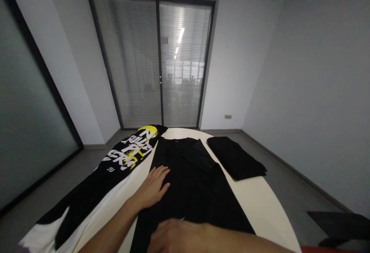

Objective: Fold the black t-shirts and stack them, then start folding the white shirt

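Note:
A black T-shirt (193,183) lies spread along the middle of a white oval table (260,203), one sleeve folded inward near its top. My left hand (153,187) rests flat on the shirt's left edge, fingers stretched out. My right hand (176,237) presses on the shirt's near hem at the bottom of the view, palm down, fingers curled over the cloth.
A black shirt with white and yellow lettering (130,154) lies on white cloth (95,210) at the table's left. A folded black garment (235,157) sits at the far right. Glass doors with blinds (157,64) stand behind; a dark object (341,224) lies on the floor at right.

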Demonstrator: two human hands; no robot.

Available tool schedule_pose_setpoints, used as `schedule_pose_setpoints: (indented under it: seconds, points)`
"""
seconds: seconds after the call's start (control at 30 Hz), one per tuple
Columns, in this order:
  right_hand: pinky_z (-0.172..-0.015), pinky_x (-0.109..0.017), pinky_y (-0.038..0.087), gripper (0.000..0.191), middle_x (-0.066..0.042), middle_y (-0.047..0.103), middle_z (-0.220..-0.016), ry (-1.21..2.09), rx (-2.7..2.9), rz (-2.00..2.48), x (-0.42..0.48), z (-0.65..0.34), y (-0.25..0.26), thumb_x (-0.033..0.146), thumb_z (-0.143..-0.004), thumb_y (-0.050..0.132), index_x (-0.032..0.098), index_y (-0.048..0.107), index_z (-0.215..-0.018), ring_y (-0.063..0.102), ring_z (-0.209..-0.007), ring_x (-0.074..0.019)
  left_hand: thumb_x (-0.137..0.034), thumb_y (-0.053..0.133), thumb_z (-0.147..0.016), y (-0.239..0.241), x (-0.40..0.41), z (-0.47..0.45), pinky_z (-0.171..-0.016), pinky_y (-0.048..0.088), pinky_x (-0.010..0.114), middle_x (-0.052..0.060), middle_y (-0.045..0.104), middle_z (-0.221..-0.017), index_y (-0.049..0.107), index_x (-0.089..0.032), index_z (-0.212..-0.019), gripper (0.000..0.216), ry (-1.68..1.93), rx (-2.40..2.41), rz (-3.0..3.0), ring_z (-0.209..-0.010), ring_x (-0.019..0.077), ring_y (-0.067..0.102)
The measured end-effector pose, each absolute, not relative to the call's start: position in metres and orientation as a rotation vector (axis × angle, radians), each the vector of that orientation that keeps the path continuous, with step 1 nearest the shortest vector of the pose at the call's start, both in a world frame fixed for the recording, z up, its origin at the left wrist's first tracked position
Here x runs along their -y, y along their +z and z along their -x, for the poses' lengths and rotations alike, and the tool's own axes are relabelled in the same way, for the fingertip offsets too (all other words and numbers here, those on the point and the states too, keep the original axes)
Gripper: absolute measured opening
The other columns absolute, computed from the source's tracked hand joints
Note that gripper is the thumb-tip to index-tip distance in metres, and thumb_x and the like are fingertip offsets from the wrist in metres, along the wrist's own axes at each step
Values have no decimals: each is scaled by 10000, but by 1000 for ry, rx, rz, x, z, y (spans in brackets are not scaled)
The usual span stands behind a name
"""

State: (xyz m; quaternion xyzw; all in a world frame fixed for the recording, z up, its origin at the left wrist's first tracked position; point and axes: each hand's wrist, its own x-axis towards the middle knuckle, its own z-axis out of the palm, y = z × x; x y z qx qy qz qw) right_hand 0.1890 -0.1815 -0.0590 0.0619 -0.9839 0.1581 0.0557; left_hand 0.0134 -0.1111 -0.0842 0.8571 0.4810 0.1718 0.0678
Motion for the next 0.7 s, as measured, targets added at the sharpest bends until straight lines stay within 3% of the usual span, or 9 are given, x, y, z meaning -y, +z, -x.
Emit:
schedule_pose_setpoints:
  seconds: [0.07, 0.13, 0.23, 0.33, 0.4, 0.5, 0.63, 0.7]
  points:
    - [-797, -254, 462, 209, -1, 720, -864, 365, 2897, 112, 161, -204, -39, 401, -916, 615, 202, 675, -892, 645, -842, -148, -407, 426, -991, -87, 110, -12, -1213, 206, 530, 107, 381, -1581, 396, -199, -1500, 551, 414, -1445, -2577, -1481, 267, 291]
    - [-784, -268, 459, 213, -22, 700, -846, 233, 2740, 611, 133, -222, -23, 354, -939, 545, 193, 666, -871, 629, -812, -157, -435, 415, -994, -86, 110, -10, -1213, 199, 531, 99, 336, -1605, 362, -217, -1524, 576, 370, -1419, -2585, -1497, 263, 253]
    - [-885, -297, 453, 244, -77, 679, -1059, 95, 2366, 1371, 88, -255, -12, 309, -974, 464, 195, 641, -1098, 611, -998, -196, -453, 470, -972, -83, 111, -10, -1209, 179, 565, 77, 316, -1616, 402, -267, -1508, 571, 435, -1413, -2630, -1512, 292, 199]
    - [-970, -347, 430, 409, -156, 561, -1345, -21, 2163, 1856, 49, -288, -19, 299, -970, 462, 178, 540, -1352, 532, -1197, -269, -430, 563, -924, -78, 113, -11, -1193, 165, 614, 66, 207, -1654, 447, -314, -1482, 582, 500, -1449, -2651, -1523, 350, 106]
    - [-992, -399, 425, 489, -161, 441, -1489, -55, 2096, 2011, 33, -305, -30, 334, -983, 434, 206, 452, -1454, 470, -1284, -312, -438, 559, -925, -76, 113, -13, -1182, 186, 622, 77, 194, -1656, 405, -328, -1506, 611, 438, -1454, -2622, -1518, 356, 129]
    - [-1062, -439, 372, 530, -145, 378, -1554, 72, 2195, 2081, 25, -318, -49, 405, -1007, 379, 240, 395, -1510, 387, -1386, -331, -473, 505, -951, -74, 115, -13, -1177, 193, 625, 86, 237, -1643, 343, -341, -1534, 620, 333, -1440, -2591, -1510, 345, 179]
    - [-1141, -501, 249, 588, -137, 205, -1641, 239, 2282, 2177, 32, -320, -64, 475, -1028, 241, 248, 271, -1569, 243, -1482, -346, -496, 521, -937, -74, 120, -12, -1170, 209, 632, 72, 251, -1639, 370, -371, -1518, 613, 339, -1394, -2602, -1506, 354, 191]
    - [-1138, -523, 238, 605, -161, 235, -1627, 230, 2257, 2228, 36, -318, -65, 476, -1012, 280, 216, 301, -1558, 236, -1482, -366, -492, 567, -907, -74, 124, -14, -1169, 234, 619, 70, 296, -1624, 410, -370, -1498, 623, 360, -1397, -2602, -1493, 359, 235]
